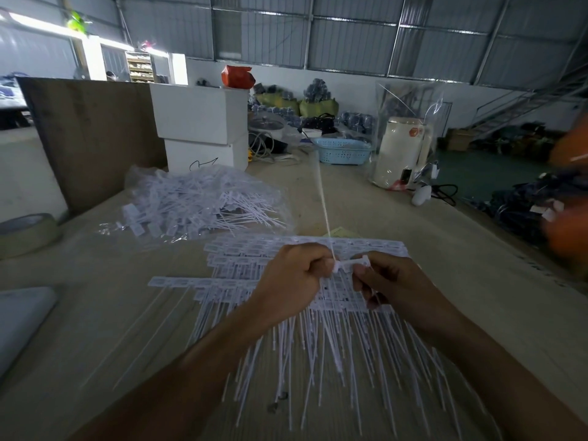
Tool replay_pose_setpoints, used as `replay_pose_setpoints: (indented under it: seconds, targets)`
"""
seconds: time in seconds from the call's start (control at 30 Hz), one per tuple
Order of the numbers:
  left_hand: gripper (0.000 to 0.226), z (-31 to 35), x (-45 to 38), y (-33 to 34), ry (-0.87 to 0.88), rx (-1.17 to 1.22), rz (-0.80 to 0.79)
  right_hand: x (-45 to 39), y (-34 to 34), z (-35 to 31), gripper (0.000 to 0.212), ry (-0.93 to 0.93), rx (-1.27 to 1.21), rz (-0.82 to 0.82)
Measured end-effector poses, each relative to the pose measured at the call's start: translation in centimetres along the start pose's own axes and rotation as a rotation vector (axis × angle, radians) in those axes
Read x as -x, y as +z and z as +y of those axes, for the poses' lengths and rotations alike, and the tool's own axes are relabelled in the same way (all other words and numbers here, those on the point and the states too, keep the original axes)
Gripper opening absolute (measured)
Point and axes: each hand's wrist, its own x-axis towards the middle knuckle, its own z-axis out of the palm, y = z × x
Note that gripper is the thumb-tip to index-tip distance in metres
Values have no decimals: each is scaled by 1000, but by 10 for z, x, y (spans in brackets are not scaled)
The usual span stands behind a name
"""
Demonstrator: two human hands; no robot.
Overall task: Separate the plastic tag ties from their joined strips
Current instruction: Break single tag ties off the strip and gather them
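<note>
Several joined strips of white plastic tag ties (318, 329) lie fanned out on the table in front of me, heads away, thin tails toward me. My left hand (289, 281) pinches one tag tie (323, 198) at its head, its long tail standing up and away. My right hand (388, 281) grips the small white strip piece (356, 262) joined to that head. Both hands hover just above the pile and nearly touch. A heap of separated ties (203, 202) lies on clear plastic at the back left.
Two stacked white boxes (203, 128) and a brown board (92, 135) stand behind the heap. A blue basket (342, 151) and a bagged white jug (402, 151) sit further back. A tape roll (25, 230) lies at the left edge. Table edge runs diagonally at right.
</note>
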Motion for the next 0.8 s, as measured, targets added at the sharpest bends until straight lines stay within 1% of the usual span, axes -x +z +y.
replay_pose_setpoints:
  seconds: [0.1,0.17,0.27,0.47,0.5,0.6,0.63,0.67,0.7,0.73,0.77,0.8]
  targets:
    - [12,1,-1,-2,11,2,14,-2,2,2,25,31,-113,41]
    - [21,3,1,0,29,-26,-26,-2,1,4,27,38,-135,49]
    - [31,6,6,3,43,-128,-82,-2,1,7,34,11,-133,37]
    - [41,10,6,-1,81,-213,-34,-4,4,11,26,-84,-88,31]
    - [41,11,7,-1,93,-226,-22,-4,5,11,28,-79,-106,24]
    - [34,12,8,-1,119,-250,9,-5,5,14,50,-9,-136,39]
    - [32,12,8,-1,129,-255,16,-5,4,14,54,12,-134,54]
    - [30,13,8,0,141,-257,25,-5,2,14,52,21,-133,60]
    - [28,13,8,1,155,-261,40,-5,1,13,41,6,-128,59]
    - [27,12,8,1,168,-267,56,-5,0,13,26,-21,-122,45]
    - [25,12,8,2,180,-277,66,-5,-1,13,22,-45,-113,32]
    - [25,11,7,2,190,-288,68,-5,-2,14,28,-56,-101,25]
